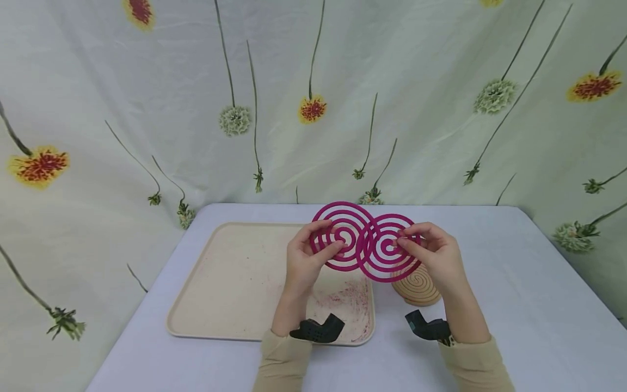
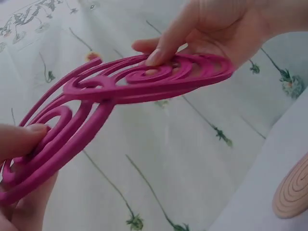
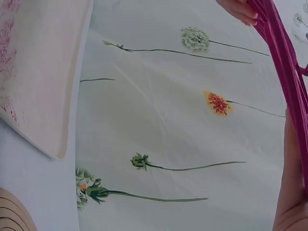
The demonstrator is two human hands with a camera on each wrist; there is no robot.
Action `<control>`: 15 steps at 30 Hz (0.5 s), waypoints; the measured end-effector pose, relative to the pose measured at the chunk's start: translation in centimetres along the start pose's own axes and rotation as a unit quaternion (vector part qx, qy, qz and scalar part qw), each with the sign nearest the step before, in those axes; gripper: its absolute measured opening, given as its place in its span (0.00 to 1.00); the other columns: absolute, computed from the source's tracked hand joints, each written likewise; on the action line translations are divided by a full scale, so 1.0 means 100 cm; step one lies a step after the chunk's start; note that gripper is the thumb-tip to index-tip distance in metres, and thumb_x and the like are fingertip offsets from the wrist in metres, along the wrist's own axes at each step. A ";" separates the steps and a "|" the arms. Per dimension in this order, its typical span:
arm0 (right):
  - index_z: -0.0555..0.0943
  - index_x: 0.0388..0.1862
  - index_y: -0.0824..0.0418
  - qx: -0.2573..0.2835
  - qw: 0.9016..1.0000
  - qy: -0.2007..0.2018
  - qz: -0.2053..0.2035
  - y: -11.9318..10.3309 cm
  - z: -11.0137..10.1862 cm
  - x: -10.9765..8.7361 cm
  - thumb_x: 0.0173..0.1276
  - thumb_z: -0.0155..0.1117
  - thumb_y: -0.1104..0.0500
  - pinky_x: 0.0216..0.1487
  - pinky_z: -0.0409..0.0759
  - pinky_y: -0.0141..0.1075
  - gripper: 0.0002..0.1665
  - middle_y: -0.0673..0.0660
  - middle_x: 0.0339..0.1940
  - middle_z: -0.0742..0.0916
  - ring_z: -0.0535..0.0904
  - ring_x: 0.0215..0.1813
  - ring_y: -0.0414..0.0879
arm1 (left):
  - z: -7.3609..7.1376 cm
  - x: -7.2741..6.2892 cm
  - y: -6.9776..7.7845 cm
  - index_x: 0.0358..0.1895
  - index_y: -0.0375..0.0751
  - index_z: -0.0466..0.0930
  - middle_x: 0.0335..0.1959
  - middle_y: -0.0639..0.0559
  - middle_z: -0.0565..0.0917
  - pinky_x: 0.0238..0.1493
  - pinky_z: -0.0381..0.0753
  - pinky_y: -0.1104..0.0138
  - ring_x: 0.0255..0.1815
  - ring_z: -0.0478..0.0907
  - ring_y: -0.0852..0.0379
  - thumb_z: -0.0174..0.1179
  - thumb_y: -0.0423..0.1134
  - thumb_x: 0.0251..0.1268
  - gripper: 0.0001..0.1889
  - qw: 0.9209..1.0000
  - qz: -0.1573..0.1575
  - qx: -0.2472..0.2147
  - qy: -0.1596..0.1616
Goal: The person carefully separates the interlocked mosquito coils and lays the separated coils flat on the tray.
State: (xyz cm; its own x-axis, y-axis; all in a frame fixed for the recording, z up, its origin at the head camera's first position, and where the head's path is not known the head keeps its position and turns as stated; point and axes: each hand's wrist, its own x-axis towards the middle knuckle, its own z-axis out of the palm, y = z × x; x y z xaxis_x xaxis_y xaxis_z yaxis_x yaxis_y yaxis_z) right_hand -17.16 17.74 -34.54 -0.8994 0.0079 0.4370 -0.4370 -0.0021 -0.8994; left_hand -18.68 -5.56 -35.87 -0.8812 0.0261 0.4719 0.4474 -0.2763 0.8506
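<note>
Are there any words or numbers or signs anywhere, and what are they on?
None that can be read.
The pink spirals, tan spiral and tray show no writing.
The cloth behind has printed flowers, not letters.
Any marks on the black wrist gadgets would be too small to read.

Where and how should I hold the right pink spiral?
Probably pinch the right pink spiral across its flat rings, from its right side, as the right hand does; its left edge overlaps the left pink spiral.

Soft, diffuse light throughout, the left wrist view slightly hazy.
</note>
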 end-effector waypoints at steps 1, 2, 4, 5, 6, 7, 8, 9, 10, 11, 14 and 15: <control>0.79 0.44 0.69 0.004 1.000 0.012 0.001 0.000 0.001 0.000 0.62 0.63 0.71 0.42 0.81 0.34 0.11 0.51 0.40 0.83 0.82 0.42 0.43 | 0.004 0.000 -0.001 0.54 0.27 0.72 0.52 0.38 0.74 0.45 0.80 0.59 0.53 0.76 0.45 0.62 0.23 0.56 0.21 1.000 -0.001 -0.011 0.020; 0.79 0.44 0.69 0.004 1.000 0.019 0.002 -0.001 0.002 0.000 0.62 0.63 0.70 0.42 0.81 0.34 0.11 0.51 0.41 0.83 0.83 0.43 0.43 | 0.008 0.000 -0.001 0.54 0.28 0.72 0.51 0.39 0.74 0.45 0.80 0.59 0.53 0.76 0.46 0.62 0.24 0.56 0.21 0.999 -0.001 -0.021 0.040; 0.79 0.47 0.71 -0.004 1.000 0.018 0.004 -0.002 0.001 0.000 0.63 0.63 0.69 0.43 0.81 0.33 0.13 0.49 0.41 0.84 0.82 0.44 0.42 | 0.015 0.000 -0.003 0.55 0.29 0.73 0.52 0.40 0.75 0.45 0.80 0.59 0.53 0.76 0.46 0.63 0.26 0.56 0.21 0.997 0.005 -0.026 0.071; 0.79 0.48 0.71 -0.013 1.000 0.010 0.005 -0.002 -0.001 0.000 0.63 0.62 0.68 0.43 0.81 0.33 0.14 0.48 0.42 0.85 0.82 0.44 0.42 | 0.017 -0.001 -0.003 0.55 0.30 0.72 0.52 0.40 0.75 0.45 0.80 0.59 0.54 0.76 0.46 0.64 0.26 0.57 0.22 0.996 0.009 -0.027 0.083; 0.79 0.49 0.72 -0.024 1.000 -0.004 0.005 -0.002 -0.003 -0.001 0.64 0.62 0.68 0.43 0.81 0.32 0.14 0.47 0.42 0.85 0.82 0.45 0.42 | 0.019 -0.001 -0.004 0.56 0.30 0.72 0.53 0.40 0.75 0.46 0.80 0.59 0.54 0.76 0.46 0.64 0.27 0.57 0.22 0.995 0.012 -0.024 0.092; 0.79 0.49 0.72 -0.037 0.999 -0.022 0.004 -0.002 -0.007 -0.001 0.64 0.62 0.68 0.43 0.81 0.32 0.15 0.47 0.42 0.85 0.82 0.44 0.41 | 0.021 -0.001 -0.004 0.56 0.31 0.72 0.53 0.41 0.75 0.46 0.80 0.59 0.54 0.76 0.46 0.64 0.29 0.57 0.23 0.995 0.015 -0.020 0.098; 0.78 0.50 0.72 -0.043 0.998 -0.043 0.002 -0.002 -0.011 0.000 0.65 0.61 0.68 0.42 0.81 0.32 0.15 0.47 0.43 0.85 0.82 0.44 0.42 | 0.022 -0.001 -0.004 0.57 0.31 0.72 0.53 0.41 0.75 0.46 0.80 0.59 0.54 0.76 0.46 0.65 0.29 0.57 0.23 0.995 0.018 -0.016 0.100; 0.78 0.50 0.73 -0.049 0.997 -0.066 -0.001 -0.002 -0.015 0.000 0.65 0.60 0.69 0.41 0.82 0.32 0.15 0.48 0.43 0.85 0.82 0.43 0.42 | 0.022 -0.002 -0.004 0.58 0.32 0.72 0.54 0.41 0.75 0.46 0.80 0.59 0.54 0.76 0.46 0.65 0.30 0.57 0.23 0.995 0.017 -0.012 0.096; 0.78 0.51 0.73 -0.052 0.994 -0.091 -0.005 -0.002 -0.019 0.000 0.64 0.60 0.71 0.41 0.82 0.33 0.15 0.48 0.43 0.85 0.82 0.42 0.44 | 0.021 -0.002 -0.004 0.58 0.33 0.72 0.54 0.41 0.75 0.46 0.80 0.59 0.54 0.77 0.46 0.64 0.30 0.58 0.24 0.996 0.014 -0.012 0.086; 0.77 0.51 0.74 -0.053 0.992 -0.118 -0.011 -0.002 -0.023 0.000 0.64 0.59 0.72 0.39 0.83 0.34 0.16 0.49 0.44 0.85 0.82 0.41 0.45 | 0.020 -0.002 -0.004 0.59 0.34 0.72 0.55 0.41 0.75 0.46 0.80 0.59 0.54 0.77 0.47 0.64 0.31 0.59 0.24 0.997 0.009 -0.010 0.071; 0.75 0.53 0.75 -0.063 0.981 -0.181 -0.020 -0.003 -0.033 0.000 0.62 0.59 0.74 0.37 0.83 0.36 0.19 0.50 0.45 0.84 0.82 0.37 0.50 | 0.013 -0.002 -0.002 0.61 0.35 0.71 0.56 0.40 0.75 0.48 0.79 0.59 0.53 0.77 0.49 0.61 0.32 0.62 0.23 1.000 -0.010 -0.008 0.006; 0.75 0.53 0.74 -0.070 0.978 -0.194 -0.019 -0.004 -0.035 0.000 0.62 0.59 0.74 0.36 0.83 0.37 0.19 0.50 0.45 0.84 0.82 0.36 0.51 | 0.009 -0.002 -0.001 0.61 0.34 0.71 0.55 0.38 0.75 0.48 0.79 0.59 0.52 0.77 0.50 0.60 0.33 0.63 0.22 1.000 -0.015 -0.008 -0.019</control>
State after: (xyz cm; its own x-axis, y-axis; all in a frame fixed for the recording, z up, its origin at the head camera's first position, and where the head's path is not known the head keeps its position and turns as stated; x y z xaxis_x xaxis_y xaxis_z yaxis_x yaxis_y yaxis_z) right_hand -16.99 21.27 -34.19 -0.8287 -0.3747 0.4158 -0.4902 0.1273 -0.8623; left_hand -18.41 -4.63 -35.82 -0.8878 0.0704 0.4547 0.4178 -0.2908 0.8607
